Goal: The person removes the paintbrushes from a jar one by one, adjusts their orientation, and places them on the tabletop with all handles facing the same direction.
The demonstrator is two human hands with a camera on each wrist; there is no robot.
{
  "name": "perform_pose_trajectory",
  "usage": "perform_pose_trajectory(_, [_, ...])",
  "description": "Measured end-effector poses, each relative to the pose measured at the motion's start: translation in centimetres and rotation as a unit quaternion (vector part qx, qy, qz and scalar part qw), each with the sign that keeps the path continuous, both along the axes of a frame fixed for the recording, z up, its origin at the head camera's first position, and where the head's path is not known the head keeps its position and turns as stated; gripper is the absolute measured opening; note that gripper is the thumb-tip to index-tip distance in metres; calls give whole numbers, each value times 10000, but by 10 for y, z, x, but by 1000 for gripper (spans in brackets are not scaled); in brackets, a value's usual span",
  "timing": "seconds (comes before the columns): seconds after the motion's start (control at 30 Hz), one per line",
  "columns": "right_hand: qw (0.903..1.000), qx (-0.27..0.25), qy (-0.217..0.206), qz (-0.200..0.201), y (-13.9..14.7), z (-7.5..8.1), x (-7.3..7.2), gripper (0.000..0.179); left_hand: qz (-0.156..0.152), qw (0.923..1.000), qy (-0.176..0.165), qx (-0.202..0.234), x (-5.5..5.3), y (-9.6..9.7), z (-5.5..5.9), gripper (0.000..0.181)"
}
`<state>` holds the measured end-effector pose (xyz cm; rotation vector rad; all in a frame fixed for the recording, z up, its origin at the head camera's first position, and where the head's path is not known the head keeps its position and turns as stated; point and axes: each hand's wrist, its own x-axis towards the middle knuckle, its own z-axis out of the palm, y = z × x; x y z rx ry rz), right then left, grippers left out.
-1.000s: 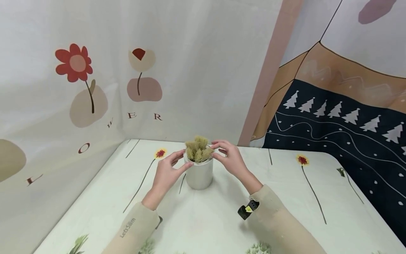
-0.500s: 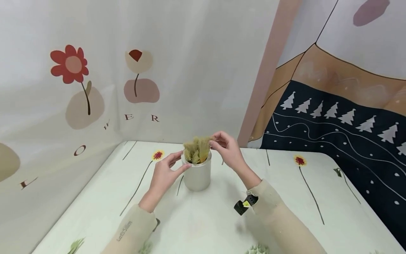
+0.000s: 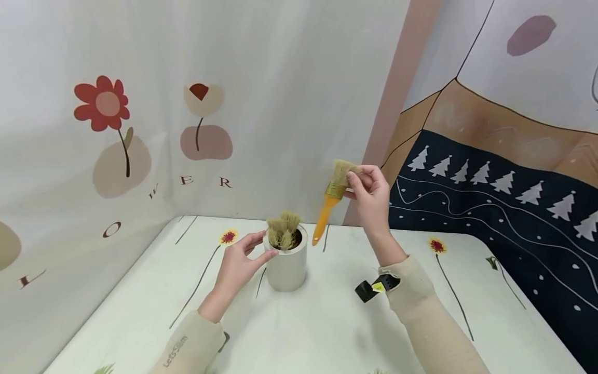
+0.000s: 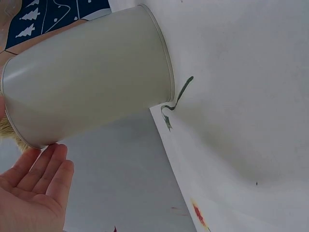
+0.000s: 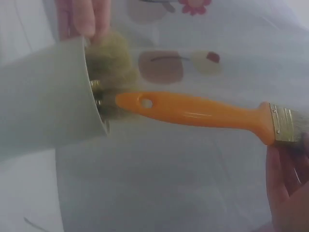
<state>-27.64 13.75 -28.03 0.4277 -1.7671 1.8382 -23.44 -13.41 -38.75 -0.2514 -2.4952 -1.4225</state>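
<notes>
My right hand pinches a paintbrush by its bristles, close to the gold ferrule. Its orange handle hangs down and to the left, with the tip beside the rim of a white cylindrical pot. On the table, the pot stands upright with more bristle heads poking out of its mouth; their handles are hidden inside. My left hand holds the pot at its rim, thumb in front and fingers on the left side. In the right wrist view the orange handle overlaps the bristles at the pot's mouth.
A white cloth printed with flowers covers the table. Behind it hangs a pale curtain with flower prints and letters. To the right is a dark blue cloth with white trees. A black strapped device sits on the right wrist.
My right hand has drawn the orange-handled paintbrush up out of the pot and moved it to the right. The left hand has stayed at the pot's rim.
</notes>
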Motion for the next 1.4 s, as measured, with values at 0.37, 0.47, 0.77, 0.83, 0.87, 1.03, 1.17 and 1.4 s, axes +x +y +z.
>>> perform_pose_trajectory(0.37, [9825, 488, -1762, -357, 26, -48, -27, 31, -24, 10000, 20, -82, 2, -1, -2, 62])
perform_pose_trajectory(0.47, [9730, 669, -2169, -420, 29, -63, -36, 33, -15, 10000, -12, -73, 3, -1, -3, 62])
perform_pose_trajectory(0.77, [9471, 896, -3061, -360, 32, -113, -63, 36, 11, 9997, -88, -216, 4, -1, 1, 61])
perform_pose_trajectory(0.83, [9413, 916, -3231, -347, 32, -123, -67, 36, 15, 9997, -94, -242, 4, 0, 1, 61])
perform_pose_trajectory(0.87, [9388, 950, -3293, -349, 32, -128, -68, 36, 12, 9997, -84, -247, 4, 0, 1, 61])
perform_pose_trajectory(1.03, [9249, 1215, -3577, -431, 36, -146, -73, 36, 5, 9995, -39, -329, 4, 0, 3, 59])
perform_pose_trajectory(1.17, [9196, 1377, -3648, -471, 39, -156, -76, 34, 33, 9994, -28, -338, 4, 0, 3, 59])
perform_pose_trajectory(1.4, [9230, 1340, -3589, -364, 39, -170, -83, 31, 59, 9993, -29, -379, 4, 0, 2, 59])
